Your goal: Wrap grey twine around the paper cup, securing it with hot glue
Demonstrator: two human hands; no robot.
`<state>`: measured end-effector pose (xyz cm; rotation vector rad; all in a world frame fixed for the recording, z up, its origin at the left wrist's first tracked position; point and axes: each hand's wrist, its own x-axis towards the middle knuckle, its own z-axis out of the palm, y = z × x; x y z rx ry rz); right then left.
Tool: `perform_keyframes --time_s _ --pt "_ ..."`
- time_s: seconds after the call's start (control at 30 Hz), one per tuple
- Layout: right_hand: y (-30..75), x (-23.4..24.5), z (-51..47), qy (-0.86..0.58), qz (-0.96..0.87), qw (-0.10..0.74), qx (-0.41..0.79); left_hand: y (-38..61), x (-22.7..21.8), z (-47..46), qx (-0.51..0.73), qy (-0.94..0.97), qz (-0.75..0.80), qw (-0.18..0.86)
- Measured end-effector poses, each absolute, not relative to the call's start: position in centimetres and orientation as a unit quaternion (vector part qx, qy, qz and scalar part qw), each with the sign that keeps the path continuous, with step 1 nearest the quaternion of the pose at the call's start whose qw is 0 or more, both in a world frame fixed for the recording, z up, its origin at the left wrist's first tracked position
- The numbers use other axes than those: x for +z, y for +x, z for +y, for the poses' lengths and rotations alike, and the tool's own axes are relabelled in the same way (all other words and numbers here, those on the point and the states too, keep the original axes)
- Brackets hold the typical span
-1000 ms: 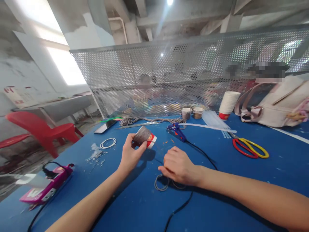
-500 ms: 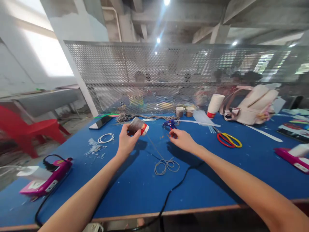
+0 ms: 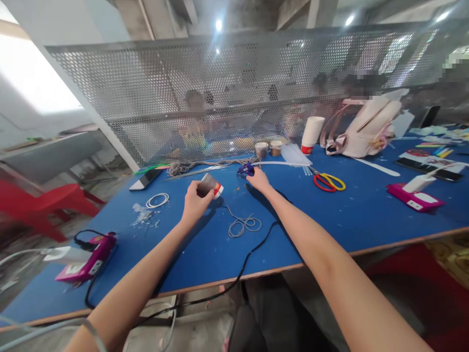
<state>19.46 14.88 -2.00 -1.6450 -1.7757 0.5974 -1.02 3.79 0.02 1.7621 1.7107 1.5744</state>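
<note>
My left hand (image 3: 193,202) is closed around a small paper cup (image 3: 210,185) partly wound with grey cord, held just above the blue table (image 3: 322,220). A strand of that grey cord (image 3: 242,224) trails down to a loose coil on the table between my arms. My right hand (image 3: 258,179) reaches far forward and rests on the blue glue gun (image 3: 245,169), fingers curled at its handle. The gun's black cable (image 3: 252,247) runs back over the table's near edge.
Red-and-yellow scissors (image 3: 329,181), a stack of paper cups (image 3: 311,134), two small tubs (image 3: 268,148) and a pale bag (image 3: 368,129) lie at the back right. Pink devices (image 3: 88,254) sit left and right (image 3: 415,197). A phone (image 3: 146,179), a white ring (image 3: 157,200) and a perforated metal screen (image 3: 234,93) are behind.
My right hand left the cord coil and stretched forward to the glue gun. The view pulled back and up, showing the table's near edge. The left hand kept the cup.
</note>
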Motion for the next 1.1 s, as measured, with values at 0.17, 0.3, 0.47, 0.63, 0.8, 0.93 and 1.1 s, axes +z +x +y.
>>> perform_keyframes --time_s 0.17,0.3,0.47,0.63,0.8,0.93,1.1 --pt "20.8 -2.2 14.5 -0.613 -0.658 0.356 0.253 -0.2 -0.1 3.8 0.514 0.615 0.585 0.127" --pt "21.7 -1.2 13.3 -0.587 -0.633 0.413 0.291 0.5 0.0 4.4 0.526 0.612 0.576 0.132" --pt "21.8 -0.4 9.6 -0.527 -0.629 0.458 0.342 0.1 -0.2 4.1 0.539 0.615 0.560 0.133" --pt "20.6 -0.5 5.0 -0.467 -0.649 0.467 0.377 -0.5 -0.3 3.1 0.539 0.616 0.558 0.136" --pt "19.3 0.1 2.1 -0.408 -0.685 0.461 0.390 -0.5 -0.1 2.2 0.542 0.617 0.556 0.128" --pt "18.7 0.1 1.4 -0.409 -0.694 0.462 0.371 -0.5 0.2 2.0 0.544 0.616 0.557 0.121" --pt "18.3 -0.4 1.4 -0.436 -0.709 0.453 0.319 -0.6 0.2 1.9 0.543 0.611 0.564 0.119"
